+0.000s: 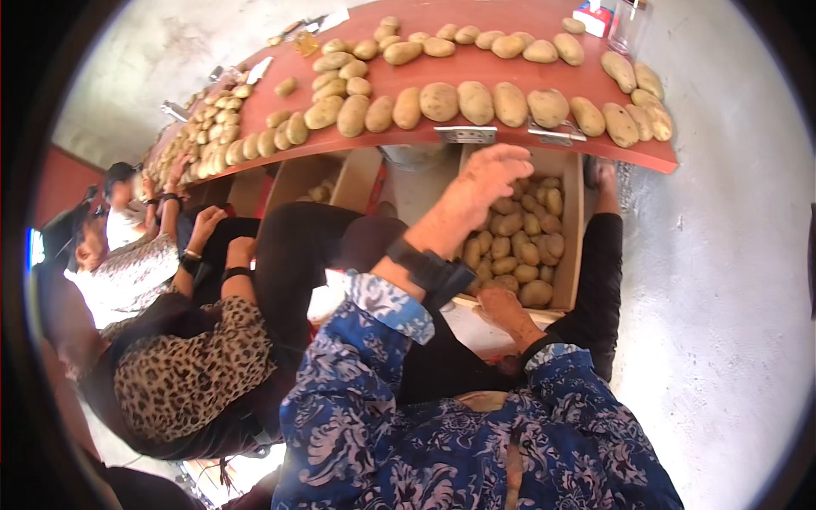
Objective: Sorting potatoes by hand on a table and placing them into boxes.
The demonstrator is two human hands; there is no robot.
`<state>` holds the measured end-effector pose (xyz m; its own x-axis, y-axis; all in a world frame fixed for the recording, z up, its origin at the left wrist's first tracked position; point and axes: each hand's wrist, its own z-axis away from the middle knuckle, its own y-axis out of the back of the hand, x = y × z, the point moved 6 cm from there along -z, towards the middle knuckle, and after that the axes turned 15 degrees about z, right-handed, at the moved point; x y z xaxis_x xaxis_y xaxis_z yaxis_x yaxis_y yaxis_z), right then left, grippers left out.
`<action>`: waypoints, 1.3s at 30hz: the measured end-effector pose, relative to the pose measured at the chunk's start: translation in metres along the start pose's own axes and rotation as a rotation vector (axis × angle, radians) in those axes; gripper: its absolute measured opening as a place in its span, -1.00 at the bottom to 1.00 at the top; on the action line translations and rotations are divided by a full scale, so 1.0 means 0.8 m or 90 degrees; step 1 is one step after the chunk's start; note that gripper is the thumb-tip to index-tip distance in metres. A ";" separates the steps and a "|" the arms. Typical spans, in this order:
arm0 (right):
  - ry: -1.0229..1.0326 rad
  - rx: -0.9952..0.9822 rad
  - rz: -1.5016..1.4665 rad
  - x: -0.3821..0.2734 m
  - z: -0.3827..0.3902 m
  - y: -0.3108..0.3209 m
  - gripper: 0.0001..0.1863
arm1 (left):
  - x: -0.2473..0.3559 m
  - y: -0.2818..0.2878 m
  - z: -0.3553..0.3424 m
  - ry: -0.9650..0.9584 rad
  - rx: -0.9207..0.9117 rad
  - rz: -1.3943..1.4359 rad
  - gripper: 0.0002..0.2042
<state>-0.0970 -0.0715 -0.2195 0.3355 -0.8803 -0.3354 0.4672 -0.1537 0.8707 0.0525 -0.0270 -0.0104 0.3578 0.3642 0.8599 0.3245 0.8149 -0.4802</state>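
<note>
My left hand point(486, 180) is raised over the far end of an open box point(568, 280), just short of the table edge. Its fingers are stretched and apart, with nothing visible in them. A pile of potatoes point(529, 228) fills the box between my legs. At the box's near end, my right hand point(503, 309) reaches in beside a potato point(507, 283). Its fingers are mostly hidden, so I cannot make out whether it grips that potato. Closest to my left hand on the table is a row of potatoes point(473, 102) lined along the front edge.
More potatoes stand in rows on the curved red table point(586, 81). Metal latches point(466, 134) hang at its edge. A clear jar point(627, 25) and a small box point(593, 17) stand at the far right. Several people sit to my left, one in a leopard-print top point(191, 370). A wall point(714, 255) rises on my right.
</note>
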 end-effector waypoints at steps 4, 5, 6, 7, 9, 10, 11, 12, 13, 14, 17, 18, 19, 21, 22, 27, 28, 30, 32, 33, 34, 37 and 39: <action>0.029 0.034 0.026 0.004 0.007 -0.002 -0.72 | 0.005 0.003 -0.022 0.006 0.010 0.009 -0.66; 0.056 0.057 0.009 0.002 0.000 0.001 -0.72 | 0.007 0.005 -0.027 0.008 0.039 0.002 -0.65; 0.055 0.076 0.003 -0.002 0.001 0.000 -0.74 | 0.004 0.000 -0.030 0.016 0.018 0.007 -0.65; 0.024 0.050 0.015 0.002 0.005 -0.006 -0.74 | -0.003 -0.001 -0.032 0.034 0.039 0.020 -0.64; 0.058 0.131 -0.030 -0.001 0.013 -0.002 -0.81 | -0.012 -0.008 -0.037 0.059 0.060 0.042 -0.63; 0.046 0.129 -0.017 0.000 0.013 -0.003 -0.81 | -0.009 -0.018 -0.043 0.028 0.018 0.064 -0.62; 0.049 0.137 -0.028 0.001 0.010 0.000 -0.83 | -0.002 -0.026 -0.048 -0.008 -0.014 0.085 -0.61; 0.052 0.147 -0.041 0.002 0.006 0.003 -0.84 | 0.001 -0.031 -0.051 -0.024 -0.016 0.064 -0.60; 0.049 0.144 -0.040 -0.002 0.007 0.003 -0.84 | 0.004 -0.035 -0.047 -0.023 -0.029 0.065 -0.60; 0.061 0.150 -0.035 -0.002 0.009 0.004 -0.85 | 0.003 -0.039 -0.048 -0.018 -0.038 0.071 -0.60; 0.069 0.154 -0.037 -0.004 0.010 0.006 -0.84 | 0.001 -0.049 -0.048 -0.002 -0.051 0.081 -0.62; 0.073 0.142 -0.050 -0.005 0.009 0.007 -0.83 | 0.002 -0.050 -0.047 -0.009 -0.063 0.084 -0.63; 0.060 0.154 -0.044 -0.004 0.008 0.012 -0.83 | 0.003 -0.050 -0.047 -0.011 -0.061 0.085 -0.64; 0.048 0.063 -0.064 -0.001 0.009 0.011 -0.80 | 0.004 -0.050 -0.049 -0.006 -0.073 0.095 -0.66; 0.045 -0.043 -0.038 0.006 0.007 0.006 -0.72 | 0.004 -0.049 -0.051 0.003 -0.066 0.088 -0.68; 0.021 -0.091 -0.113 0.067 -0.007 0.057 -0.52 | 0.006 -0.042 -0.054 0.025 -0.037 0.080 -0.71; -0.025 -0.042 -0.138 0.088 -0.011 0.077 -0.50 | 0.006 -0.043 -0.054 0.023 -0.044 0.078 -0.70; -0.152 0.017 -0.088 0.134 -0.014 0.111 -0.52 | 0.005 -0.048 -0.054 0.025 -0.057 0.083 -0.70; -0.207 0.049 0.021 0.161 -0.019 0.132 -0.54 | 0.005 -0.051 -0.055 0.029 -0.062 0.078 -0.70; -0.219 0.116 0.113 0.170 -0.023 0.145 -0.57 | 0.004 -0.053 -0.056 0.033 -0.060 0.069 -0.70; -0.232 0.112 0.119 0.179 -0.030 0.146 -0.57 | 0.004 -0.052 -0.057 0.038 -0.046 0.055 -0.70; -0.263 0.040 0.152 0.199 -0.055 0.129 -0.61 | 0.007 -0.049 -0.058 0.045 -0.027 0.044 -0.70; -0.300 0.019 0.142 0.209 -0.069 0.115 -0.67 | 0.011 -0.049 -0.059 0.038 -0.040 0.045 -0.69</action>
<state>0.0474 -0.2080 -0.2158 0.0171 -0.9985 0.0520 0.4003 0.0545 0.9148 0.0843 -0.0775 0.0077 0.4324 0.3903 0.8128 0.3503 0.7579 -0.5503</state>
